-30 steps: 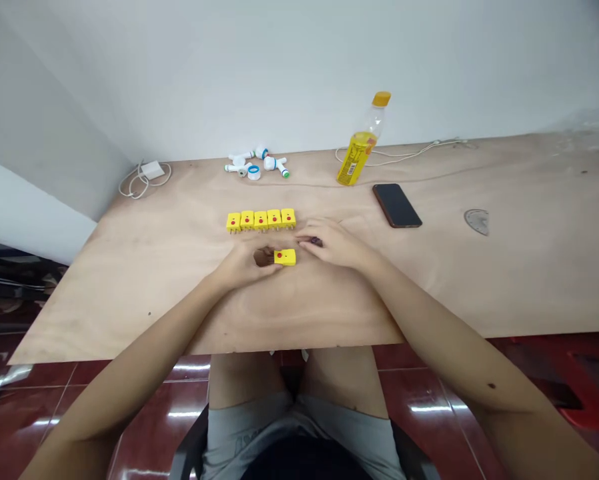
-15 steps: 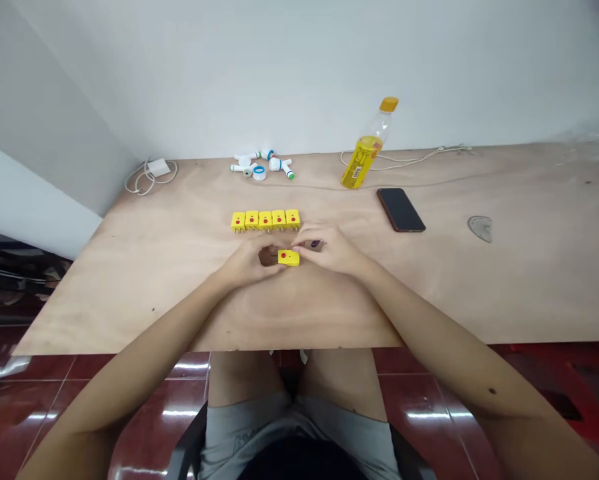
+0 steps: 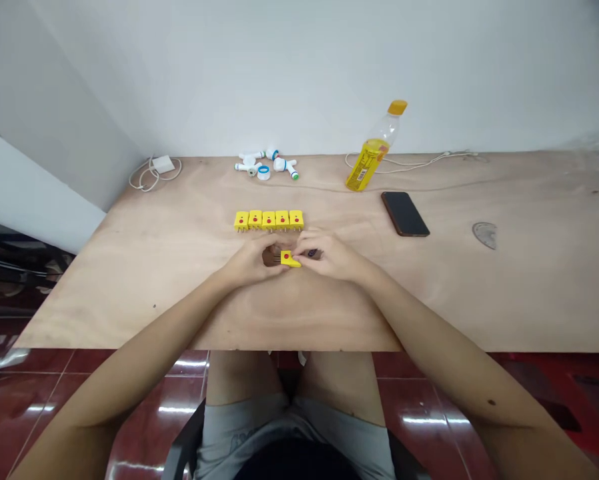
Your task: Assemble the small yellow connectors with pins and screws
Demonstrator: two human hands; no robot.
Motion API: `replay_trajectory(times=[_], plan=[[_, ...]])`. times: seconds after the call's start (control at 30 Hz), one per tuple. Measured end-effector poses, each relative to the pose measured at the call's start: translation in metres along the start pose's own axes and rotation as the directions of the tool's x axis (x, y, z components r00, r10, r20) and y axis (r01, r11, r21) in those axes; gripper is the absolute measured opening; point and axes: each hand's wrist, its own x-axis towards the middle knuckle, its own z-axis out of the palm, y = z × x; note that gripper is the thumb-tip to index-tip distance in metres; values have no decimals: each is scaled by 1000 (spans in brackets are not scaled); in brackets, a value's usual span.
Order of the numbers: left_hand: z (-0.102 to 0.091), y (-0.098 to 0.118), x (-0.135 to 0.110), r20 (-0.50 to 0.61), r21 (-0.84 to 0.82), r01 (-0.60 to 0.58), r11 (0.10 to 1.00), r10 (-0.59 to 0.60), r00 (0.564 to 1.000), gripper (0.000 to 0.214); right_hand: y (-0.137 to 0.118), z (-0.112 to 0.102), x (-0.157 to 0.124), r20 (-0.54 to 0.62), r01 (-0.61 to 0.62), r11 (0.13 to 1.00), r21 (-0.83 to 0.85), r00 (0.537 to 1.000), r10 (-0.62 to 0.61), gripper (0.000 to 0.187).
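A yellow plug [image 3: 287, 257] with a red dot on its face lies between my two hands, its metal prongs pointing left. My left hand [image 3: 253, 261] curves around the prong side, thumb along the plug's near edge and fingers at its far side, gripping it. The thumb and forefinger of my right hand [image 3: 328, 255] are pinched together on the plug's right half, covering part of its face. Whatever small thing sits between those fingertips, if any, is hidden. Just beyond my hands stands a row of several matching yellow plugs [image 3: 269, 220], prongs toward me.
White plastic fittings [image 3: 264, 173] with blue and green rings lie near the wall. A yellow-labelled bottle [image 3: 371, 163], a phone [image 3: 405, 214] and a grey protractor-like half-disc [image 3: 485, 235] are to the right. A white charger [image 3: 163, 164] with cable sits far left.
My right fingertips have moved from the plug's far edge onto its face, covering more of its right half. My left hand keeps its grip. The whole view has shifted slightly.
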Motion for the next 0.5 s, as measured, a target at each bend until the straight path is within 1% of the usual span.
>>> replay_trajectory(times=[0.2, 0.27, 0.33, 0.37, 0.43, 0.47, 0.5], plan=[[-1, -2, -1, 1, 32, 14, 999, -14, 1000, 37, -1, 0, -1, -17, -74, 996, 53, 997, 75, 12], [0, -3, -1, -5, 52, 36, 998, -36, 999, 37, -3, -4, -1, -26, -93, 992, 84, 995, 95, 19], [0, -4, -1, 9, 47, 52, 998, -53, 999, 38, -7, -13, 1, -93, -131, 981, 142, 985, 145, 28], [0, -4, 0, 22, 41, 54, 998, -55, 998, 38, -10, -19, 3, -152, -160, 966, 201, 970, 192, 36], [0, -4, 1, 51, 48, 47, 998, -50, 997, 36, -17, -30, 9, -253, -212, 897, 389, 911, 325, 51], [0, -4, 1, 64, 61, 42, 997, -46, 997, 35, -22, -36, 13, -272, -219, 835, 505, 878, 394, 56], [0, -5, 2, 71, 76, 37, 996, -43, 997, 35, -26, -40, 17, -256, -216, 763, 609, 857, 447, 59]])
